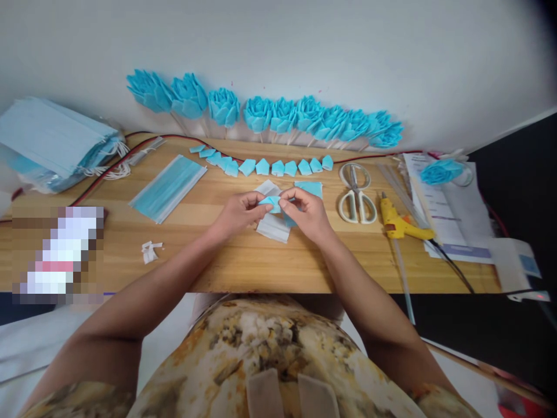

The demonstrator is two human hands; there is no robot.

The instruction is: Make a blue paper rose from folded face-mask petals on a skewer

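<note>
My left hand [238, 213] and my right hand [305, 212] meet over the middle of the wooden table [261, 264], both pinching a small folded blue piece of mask fabric [270, 202]. Under and behind my hands lie white and blue cut mask pieces [274, 227] and a blue square [310, 187]. A row of several folded blue petals [265, 166] runs along the table behind them.
Several blue fabric flowers on sticks [261, 113] lean against the wall. A flat face mask [167, 187] and a stack of masks [47, 142] lie left. Scissors [357, 194], a yellow glue gun [398, 223], glue sticks and papers [444, 209] lie right. White scraps [150, 251] sit near the front.
</note>
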